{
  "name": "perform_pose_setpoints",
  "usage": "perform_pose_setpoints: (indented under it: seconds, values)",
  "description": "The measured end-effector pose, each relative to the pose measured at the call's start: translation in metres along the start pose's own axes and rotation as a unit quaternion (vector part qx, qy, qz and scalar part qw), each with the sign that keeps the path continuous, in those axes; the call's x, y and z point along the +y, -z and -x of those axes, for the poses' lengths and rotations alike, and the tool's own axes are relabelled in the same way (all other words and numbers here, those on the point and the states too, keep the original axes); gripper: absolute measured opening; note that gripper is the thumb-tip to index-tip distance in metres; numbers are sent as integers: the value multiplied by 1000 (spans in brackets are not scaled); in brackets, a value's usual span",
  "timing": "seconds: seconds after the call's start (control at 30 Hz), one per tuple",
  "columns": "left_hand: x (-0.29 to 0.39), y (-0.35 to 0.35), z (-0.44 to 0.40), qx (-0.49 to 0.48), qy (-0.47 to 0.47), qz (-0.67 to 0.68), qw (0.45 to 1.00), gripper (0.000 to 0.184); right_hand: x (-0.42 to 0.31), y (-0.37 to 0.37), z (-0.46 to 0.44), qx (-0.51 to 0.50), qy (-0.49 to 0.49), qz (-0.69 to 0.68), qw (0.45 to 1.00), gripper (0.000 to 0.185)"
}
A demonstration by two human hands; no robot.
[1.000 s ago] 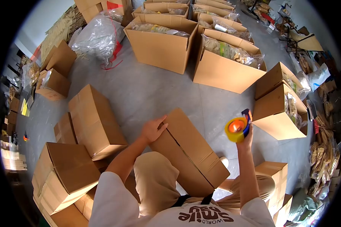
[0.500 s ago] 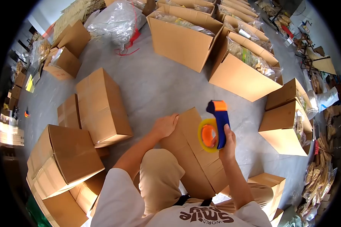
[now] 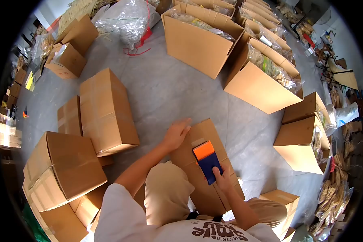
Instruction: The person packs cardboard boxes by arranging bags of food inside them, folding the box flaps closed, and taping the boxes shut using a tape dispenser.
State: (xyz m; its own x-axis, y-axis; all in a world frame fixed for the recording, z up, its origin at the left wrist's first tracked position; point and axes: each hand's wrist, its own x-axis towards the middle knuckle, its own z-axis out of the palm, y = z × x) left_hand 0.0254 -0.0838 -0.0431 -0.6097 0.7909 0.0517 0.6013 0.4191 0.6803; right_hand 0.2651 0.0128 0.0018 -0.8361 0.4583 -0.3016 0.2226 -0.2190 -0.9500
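At lower centre, the tape dispenser (image 3: pixel 209 164) gripped by the right hand (image 3: pixel 225 179) is being brought down onto the carton (image 3: pixel 197 189), whose upper-left edge is being steadied by the flattened left hand (image 3: pixel 176 134); taping is apparently being started.

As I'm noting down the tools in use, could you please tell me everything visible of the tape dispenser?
The tape dispenser has an orange front end and a dark blue body, both looking like smooth plastic. The right hand grips it, thumb over the blue part. It slants over the carton, orange end pointing forward and slightly left. Its tape roll is mostly hidden in this view, and whether the dispenser touches the carton is unclear.
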Motion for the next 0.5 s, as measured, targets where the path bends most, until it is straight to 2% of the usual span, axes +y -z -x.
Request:
perform_pose_setpoints:
  seconds: [0.07,0.1,0.13,0.17,0.2,0.27,0.4,0.47,0.5]
  values:
    - [8,16,-3,142,-77,175,971,33,4,3,1,-17,26,4,1000,25]
    - [17,31,-3,139,-74,178,971,33,5,3,1,-15,21,5,1000,25]
    - [27,50,-3,-40,83,315,944,35,7,3,2,-11,7,0,1000,25]
    - [31,61,-3,-212,233,428,847,36,8,3,1,-9,-4,-5,1000,26]
    - [32,61,-2,-209,235,427,848,36,7,1,0,-12,-4,-6,1000,26]
    - [37,56,-1,-338,232,480,776,26,3,-1,-2,-17,8,-21,1000,27]
    - [22,29,-5,-286,207,520,778,17,-16,-6,-12,1,-63,15,998,29]
    - [6,17,-17,-186,160,469,849,11,-36,-14,-19,-4,-43,48,998,33]
    - [-4,16,-25,-183,160,467,850,11,-40,-16,-18,-7,-41,47,998,33]
